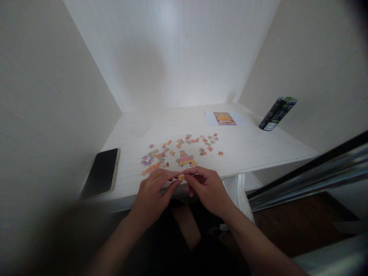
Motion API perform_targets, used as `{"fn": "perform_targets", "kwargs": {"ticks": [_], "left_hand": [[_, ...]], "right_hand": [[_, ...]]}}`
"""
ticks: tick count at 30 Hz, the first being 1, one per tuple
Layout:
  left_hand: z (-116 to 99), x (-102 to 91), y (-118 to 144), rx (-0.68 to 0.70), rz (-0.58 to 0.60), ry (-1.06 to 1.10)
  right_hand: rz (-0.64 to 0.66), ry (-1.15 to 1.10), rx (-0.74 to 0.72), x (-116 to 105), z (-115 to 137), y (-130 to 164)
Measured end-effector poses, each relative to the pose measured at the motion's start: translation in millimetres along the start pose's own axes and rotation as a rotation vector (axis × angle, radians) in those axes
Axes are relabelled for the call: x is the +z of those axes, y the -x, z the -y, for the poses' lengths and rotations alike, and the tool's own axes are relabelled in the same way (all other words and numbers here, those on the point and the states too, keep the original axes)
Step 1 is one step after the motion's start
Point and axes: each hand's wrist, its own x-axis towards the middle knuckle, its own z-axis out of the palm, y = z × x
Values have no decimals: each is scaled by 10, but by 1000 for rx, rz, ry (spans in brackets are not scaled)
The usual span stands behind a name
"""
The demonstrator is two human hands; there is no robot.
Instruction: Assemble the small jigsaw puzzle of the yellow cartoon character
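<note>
Between my two hands, at the front edge of the white shelf, is a small yellow-orange puzzle piece (181,177). My left hand (155,191) pinches it from the left with thumb and forefinger. From the other side my right hand (205,187) grips it the same way. Just beyond the fingers lies a joined puzzle section (185,159), pink above and yellow below with dark eye-like spots. Loose puzzle pieces (155,153) in orange, purple and grey-green spread to its left, and more pieces (211,142) lie behind and to the right.
A black-screened phone (102,170) lies at the shelf's left edge. Toward the back right, a small picture card (224,118) rests on white paper (211,119). A dark can (276,114) stands near the right wall. White cloth (243,195) hangs below the front edge.
</note>
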Motion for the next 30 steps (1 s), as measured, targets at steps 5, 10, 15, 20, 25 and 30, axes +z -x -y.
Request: {"fn": "perform_targets", "kwargs": {"ticks": [5, 10, 15, 20, 25, 30], "left_hand": [[6, 26, -47, -4, -17, -71], [-12, 112, -152, -50, -33, -176], [-16, 212, -266, -85, 9, -230], [2, 244, -289, -162, 31, -261], [-33, 233, -299, -214, 74, -261], [-67, 225, -299, -228, 102, -286]], "right_hand": [[68, 174, -143, -157, 73, -128], [81, 526, -440, -319, 142, -225], [135, 774, -563, -460, 76, -351], [193, 893, -624, -469, -3, -428], [170, 936, -628, -442, 0, -439], [158, 952, -642, -433, 19, -442]]}}
